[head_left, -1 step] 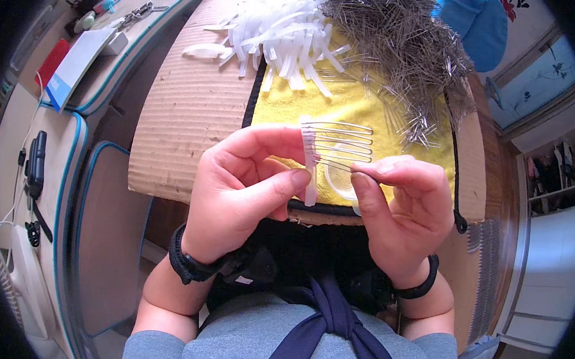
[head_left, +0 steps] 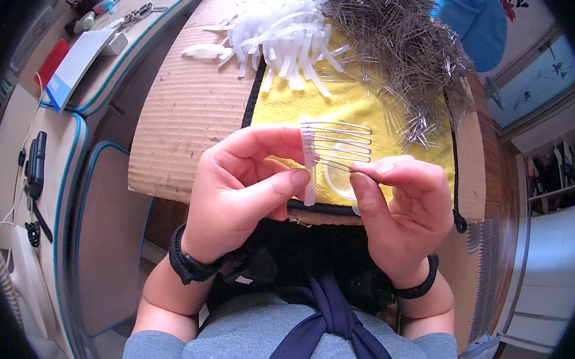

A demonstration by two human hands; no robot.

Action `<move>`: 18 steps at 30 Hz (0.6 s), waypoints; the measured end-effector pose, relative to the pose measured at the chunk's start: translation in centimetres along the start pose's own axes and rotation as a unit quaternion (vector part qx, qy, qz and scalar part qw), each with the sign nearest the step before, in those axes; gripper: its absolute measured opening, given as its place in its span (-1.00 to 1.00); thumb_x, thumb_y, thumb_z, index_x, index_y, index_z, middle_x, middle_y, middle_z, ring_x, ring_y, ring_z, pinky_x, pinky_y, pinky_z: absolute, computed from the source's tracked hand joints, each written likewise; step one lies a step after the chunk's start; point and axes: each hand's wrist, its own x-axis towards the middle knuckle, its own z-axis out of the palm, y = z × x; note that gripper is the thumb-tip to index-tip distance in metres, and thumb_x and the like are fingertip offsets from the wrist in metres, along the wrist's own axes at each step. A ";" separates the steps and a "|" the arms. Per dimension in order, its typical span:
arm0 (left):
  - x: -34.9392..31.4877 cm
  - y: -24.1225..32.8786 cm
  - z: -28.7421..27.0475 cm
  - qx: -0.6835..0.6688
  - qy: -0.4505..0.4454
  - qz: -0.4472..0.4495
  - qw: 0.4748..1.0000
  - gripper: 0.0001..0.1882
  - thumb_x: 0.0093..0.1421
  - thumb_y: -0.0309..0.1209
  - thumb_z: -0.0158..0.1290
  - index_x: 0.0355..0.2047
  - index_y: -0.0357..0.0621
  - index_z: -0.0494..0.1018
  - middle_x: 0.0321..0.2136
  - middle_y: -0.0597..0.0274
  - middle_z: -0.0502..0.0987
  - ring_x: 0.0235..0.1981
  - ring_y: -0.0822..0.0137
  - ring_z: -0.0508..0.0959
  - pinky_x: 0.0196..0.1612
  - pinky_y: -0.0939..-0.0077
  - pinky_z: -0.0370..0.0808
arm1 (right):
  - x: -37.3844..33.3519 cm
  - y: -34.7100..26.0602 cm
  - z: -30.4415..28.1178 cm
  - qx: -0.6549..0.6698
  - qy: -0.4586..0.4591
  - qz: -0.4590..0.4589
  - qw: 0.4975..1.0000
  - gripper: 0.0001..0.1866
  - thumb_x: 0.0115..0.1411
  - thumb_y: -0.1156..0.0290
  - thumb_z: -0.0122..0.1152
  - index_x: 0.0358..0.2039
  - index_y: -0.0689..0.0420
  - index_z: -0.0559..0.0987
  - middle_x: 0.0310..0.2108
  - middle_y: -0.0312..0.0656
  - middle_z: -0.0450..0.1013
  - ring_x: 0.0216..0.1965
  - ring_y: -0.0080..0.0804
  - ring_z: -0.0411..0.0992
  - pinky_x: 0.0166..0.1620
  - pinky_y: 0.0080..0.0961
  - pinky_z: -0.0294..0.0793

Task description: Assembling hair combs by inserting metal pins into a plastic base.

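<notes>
Between the thumb and fingers of my left hand [head_left: 234,183] a white plastic strip [head_left: 310,193] is held upright. Several thin U-shaped metal pins [head_left: 352,139] stick out of the strip to the right, one above another like comb teeth. My right hand [head_left: 411,207] pinches the lowest metal pin [head_left: 341,166] by its right end; the pin's left end meets the strip. Behind the pins lies a clear round dish [head_left: 334,178], partly hidden by them, on a yellow cloth [head_left: 275,109] with a dark edge.
A heap of loose metal pins [head_left: 401,45] covers the cloth's far right. Left of it lies a pile of white strips [head_left: 283,38]. Cardboard [head_left: 179,120] is under the cloth. Desks with blue edging [head_left: 109,234] stand at left, and a blue object [head_left: 478,30] at far right.
</notes>
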 end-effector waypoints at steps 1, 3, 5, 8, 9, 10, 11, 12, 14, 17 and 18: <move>0.0 0.0 0.0 0.000 0.002 0.000 1.000 -0.65 0.00 -0.61 0.06 -0.15 -0.32 0.34 -0.34 0.12 0.51 -0.53 0.47 0.54 -0.68 0.83 0.35 | 0.0 0.0 0.0 0.005 0.000 0.004 1.000 -0.82 -0.08 0.67 0.25 -0.42 0.27 0.48 -0.47 -0.15 0.47 -0.45 -0.47 0.45 -0.36 -0.61 0.41; 0.2 0.0 0.0 0.000 0.003 0.001 1.000 -0.65 0.00 -0.62 0.06 -0.15 -0.32 0.34 -0.34 0.12 0.51 -0.54 0.48 0.53 -0.68 0.83 0.35 | 0.2 0.2 0.0 0.002 0.001 -0.001 1.000 -0.82 -0.08 0.67 0.25 -0.42 0.27 0.47 -0.47 -0.15 0.47 -0.45 -0.46 0.45 -0.36 -0.61 0.41; 0.3 0.1 0.0 0.001 0.003 0.001 1.000 -0.65 0.00 -0.62 0.07 -0.15 -0.32 0.34 -0.34 0.12 0.51 -0.54 0.48 0.53 -0.68 0.83 0.35 | 0.3 0.3 0.0 -0.003 0.002 -0.004 1.000 -0.83 -0.08 0.66 0.25 -0.42 0.27 0.47 -0.47 -0.15 0.47 -0.45 -0.46 0.45 -0.35 -0.61 0.42; 0.3 0.0 0.0 -0.001 0.004 -0.002 1.000 -0.64 -0.01 -0.62 0.07 -0.15 -0.32 0.34 -0.34 0.12 0.51 -0.54 0.48 0.53 -0.69 0.83 0.36 | 0.3 0.3 0.1 0.003 0.001 -0.004 1.000 -0.83 -0.08 0.67 0.25 -0.43 0.26 0.47 -0.47 -0.15 0.47 -0.46 -0.45 0.45 -0.35 -0.61 0.42; 0.3 0.0 0.0 0.000 0.005 -0.001 1.000 -0.64 -0.01 -0.63 0.07 -0.14 -0.32 0.34 -0.34 0.12 0.51 -0.54 0.49 0.53 -0.69 0.84 0.35 | 0.3 0.2 0.1 0.003 0.001 -0.005 1.000 -0.84 -0.08 0.67 0.25 -0.44 0.26 0.48 -0.48 -0.16 0.47 -0.46 -0.46 0.45 -0.36 -0.62 0.42; 0.3 0.0 0.0 0.001 0.007 -0.001 1.000 -0.63 -0.01 -0.63 0.07 -0.14 -0.32 0.34 -0.34 0.12 0.51 -0.55 0.50 0.53 -0.69 0.84 0.35 | 0.4 0.2 0.1 0.002 0.000 -0.005 1.000 -0.84 -0.09 0.67 0.25 -0.45 0.26 0.48 -0.49 -0.17 0.46 -0.47 -0.47 0.45 -0.37 -0.63 0.42; 0.4 0.0 0.0 0.001 0.007 -0.001 1.000 -0.63 -0.01 -0.63 0.07 -0.14 -0.32 0.34 -0.34 0.12 0.51 -0.55 0.50 0.53 -0.69 0.84 0.35 | 0.4 0.1 0.0 0.002 0.000 -0.005 1.000 -0.84 -0.09 0.67 0.25 -0.45 0.26 0.48 -0.49 -0.17 0.46 -0.47 -0.47 0.45 -0.37 -0.63 0.42; 0.4 0.0 -0.1 -0.002 0.004 0.006 1.000 -0.64 -0.01 -0.63 0.07 -0.15 -0.31 0.35 -0.34 0.12 0.51 -0.55 0.51 0.53 -0.69 0.84 0.34 | 0.5 -0.1 -0.3 -0.029 -0.031 0.001 0.999 -0.82 -0.08 0.67 0.24 -0.43 0.26 0.45 -0.51 -0.18 0.45 -0.48 -0.51 0.44 -0.38 -0.65 0.41; 0.4 -0.2 -0.1 -0.004 0.001 0.012 1.000 -0.65 -0.02 -0.64 0.07 -0.16 -0.31 0.36 -0.35 0.13 0.51 -0.55 0.51 0.52 -0.69 0.84 0.34 | 0.8 -0.6 -0.4 -0.060 -0.061 0.009 0.996 -0.79 -0.07 0.68 0.22 -0.40 0.27 0.41 -0.53 -0.20 0.43 -0.48 -0.54 0.44 -0.40 -0.67 0.40; 0.2 -0.5 0.0 0.054 0.024 0.016 0.998 -0.68 -0.02 -0.66 0.05 -0.20 -0.30 0.39 -0.40 0.15 0.53 -0.58 0.54 0.51 -0.70 0.84 0.32 | 1.3 -1.4 -0.3 0.014 -0.035 0.124 0.992 -0.70 -0.05 0.70 0.18 -0.34 0.25 0.27 -0.55 -0.22 0.41 -0.49 -0.62 0.41 -0.43 -0.72 0.37; 0.2 -0.5 0.0 0.069 0.032 0.023 0.997 -0.70 -0.03 -0.67 0.05 -0.21 -0.30 0.41 -0.42 0.16 0.53 -0.60 0.55 0.50 -0.70 0.84 0.32 | 1.5 -1.6 -0.4 0.018 -0.046 0.139 0.989 -0.66 -0.04 0.70 0.17 -0.33 0.23 0.21 -0.55 -0.22 0.40 -0.49 -0.63 0.40 -0.43 -0.74 0.35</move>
